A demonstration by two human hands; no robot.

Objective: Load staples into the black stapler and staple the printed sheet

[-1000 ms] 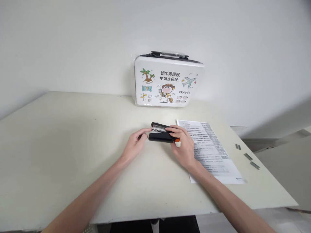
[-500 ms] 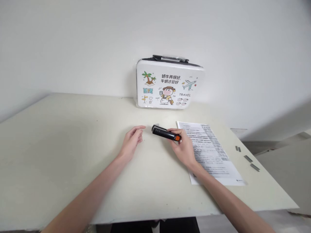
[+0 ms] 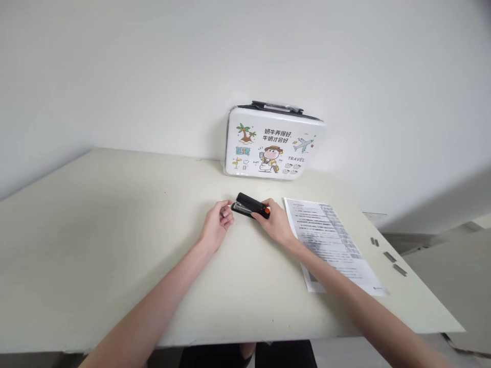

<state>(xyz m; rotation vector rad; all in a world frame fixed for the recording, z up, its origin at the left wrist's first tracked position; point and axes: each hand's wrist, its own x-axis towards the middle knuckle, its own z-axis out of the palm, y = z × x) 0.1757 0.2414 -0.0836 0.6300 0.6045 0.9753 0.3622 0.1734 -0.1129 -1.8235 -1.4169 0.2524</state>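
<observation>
My right hand (image 3: 275,220) grips the rear end of a black stapler (image 3: 251,203) with an orange part near its back. The stapler's jaws are apart, and the silvery staple channel shows between them. Its front points left, towards my left hand (image 3: 218,220). The fingers of my left hand are curled, with the fingertips at the stapler's front end. A small dark bit shows among these fingers, too small to make out.
A printed sheet of paper (image 3: 326,230) lies on the table (image 3: 115,245) under my right forearm. Several staple strips (image 3: 389,257) lie near the table's right edge. At the back, a white cartoon case (image 3: 272,143) stands upright against the wall.
The stapler has turned in my right hand so that its jaws now show spread apart. My left hand has come up to its front end, and its fingers are more curled.
</observation>
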